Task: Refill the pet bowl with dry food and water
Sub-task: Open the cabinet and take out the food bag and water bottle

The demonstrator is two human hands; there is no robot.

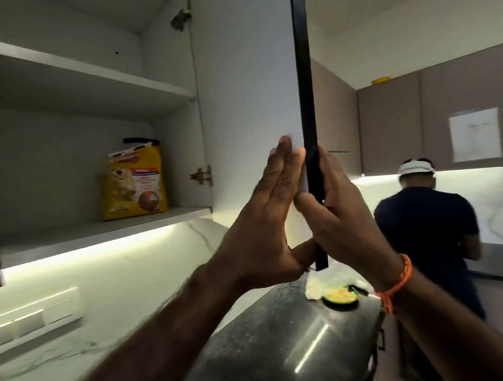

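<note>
Yellow food bag [134,182] upright on shelf [96,228]

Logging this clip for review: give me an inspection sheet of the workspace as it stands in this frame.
Surface: dark glossy counter, with a light reflection on it.
Job's things: yellow food bag upright on the lower shelf of the open cabinet; green bowl with pale contents on the counter; water not seen.
Clutter: white crumpled item beside the bowl.
Grippers: left hand flat, fingers straight against the inner face of the cabinet door; right hand grips the door's dark edge.
Cables: nothing seen.
Surroundings: switch panel on the wall; under-cabinet light on; another person at the far counter, back turned.
</note>
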